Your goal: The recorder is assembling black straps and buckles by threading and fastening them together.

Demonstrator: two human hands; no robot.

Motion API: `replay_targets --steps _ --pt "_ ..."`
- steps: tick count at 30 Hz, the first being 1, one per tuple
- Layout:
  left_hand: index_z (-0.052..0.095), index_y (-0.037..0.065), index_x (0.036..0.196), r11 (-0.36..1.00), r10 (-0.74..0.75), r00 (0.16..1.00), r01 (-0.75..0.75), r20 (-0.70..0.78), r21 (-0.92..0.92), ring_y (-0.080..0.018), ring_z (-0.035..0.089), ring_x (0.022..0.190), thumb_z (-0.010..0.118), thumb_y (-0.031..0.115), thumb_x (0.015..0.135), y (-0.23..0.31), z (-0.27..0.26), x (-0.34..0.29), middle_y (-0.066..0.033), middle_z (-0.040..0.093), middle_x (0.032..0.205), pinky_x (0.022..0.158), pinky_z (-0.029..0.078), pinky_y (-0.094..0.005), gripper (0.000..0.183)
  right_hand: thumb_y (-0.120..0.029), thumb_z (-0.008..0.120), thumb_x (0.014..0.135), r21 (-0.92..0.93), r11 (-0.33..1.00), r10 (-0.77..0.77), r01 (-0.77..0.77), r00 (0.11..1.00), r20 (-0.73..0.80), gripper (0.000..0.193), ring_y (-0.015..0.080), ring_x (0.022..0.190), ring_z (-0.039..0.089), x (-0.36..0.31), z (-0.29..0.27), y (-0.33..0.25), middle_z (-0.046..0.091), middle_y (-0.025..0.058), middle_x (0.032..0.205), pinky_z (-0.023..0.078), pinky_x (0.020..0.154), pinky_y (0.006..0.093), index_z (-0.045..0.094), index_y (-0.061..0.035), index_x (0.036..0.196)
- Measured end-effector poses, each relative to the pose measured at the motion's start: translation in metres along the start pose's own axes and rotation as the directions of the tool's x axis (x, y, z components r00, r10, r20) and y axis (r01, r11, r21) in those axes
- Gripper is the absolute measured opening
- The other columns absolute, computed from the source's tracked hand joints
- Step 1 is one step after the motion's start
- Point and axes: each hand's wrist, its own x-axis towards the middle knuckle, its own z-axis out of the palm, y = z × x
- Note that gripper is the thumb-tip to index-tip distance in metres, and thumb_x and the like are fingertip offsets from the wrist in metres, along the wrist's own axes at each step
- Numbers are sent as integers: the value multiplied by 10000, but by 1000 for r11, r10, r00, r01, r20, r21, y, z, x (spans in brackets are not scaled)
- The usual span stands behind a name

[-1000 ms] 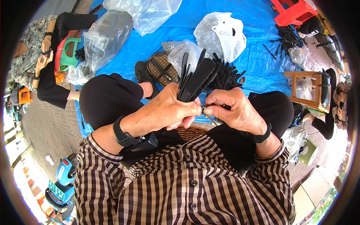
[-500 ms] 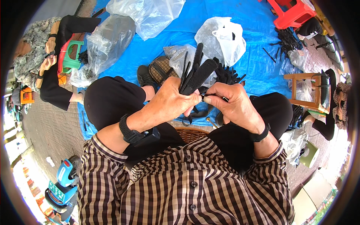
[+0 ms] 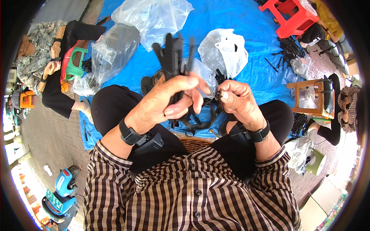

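Note:
My left hand (image 3: pixel 160 98) is closed round a bundle of black straps (image 3: pixel 173 57), fuzzy like hook-and-loop tape, which fan upward and are slightly smeared by motion. Its index finger and thumb are raised off the bundle. To its right, my right hand (image 3: pixel 241 102) pinches a small black strap end (image 3: pixel 218 94) between thumb and fingertips; a dark strip seems to run from there toward the left hand. Looser black straps (image 3: pixel 196 123) hang or lie below the hands, between my knees. Behind the right hand, more black strips (image 3: pixel 220 76) poke up.
A blue tarp (image 3: pixel 258 57) spreads ahead, bearing clear plastic bags (image 3: pixel 152 19) and a white bag (image 3: pixel 225 50). Below my hands is a wicker basket (image 3: pixel 194 144). A red stool (image 3: pixel 291 19) and wooden stool (image 3: pixel 317 98) stand right. Another person's arms (image 3: pixel 54 50) show left.
My hands have drawn apart. The bundle in my left hand has swung up and left, more upright, and the left index finger and thumb have lifted from the small piece my right hand pinches.

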Motion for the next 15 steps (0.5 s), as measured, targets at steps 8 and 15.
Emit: replay_targets --steps 8,15 --pt "605 17 866 919 38 979 45 -202 391 -21 366 341 634 122 809 -23 4 3 6 527 555 319 254 -178 123 -151 579 877 161 985 -78 64 994 80 163 16 464 324 6 -2 11 542 0 641 234 414 183 604 -9 954" --pt "583 -4 842 967 -65 985 102 -162 235 -29 366 329 629 133 807 -22 4 6 -64 580 631 321 265 -162 149 -138 621 847 56 997 -52 51 998 30 116 17 473 367 5 2 4 543 -15 618 257 417 180 638 -24 864"
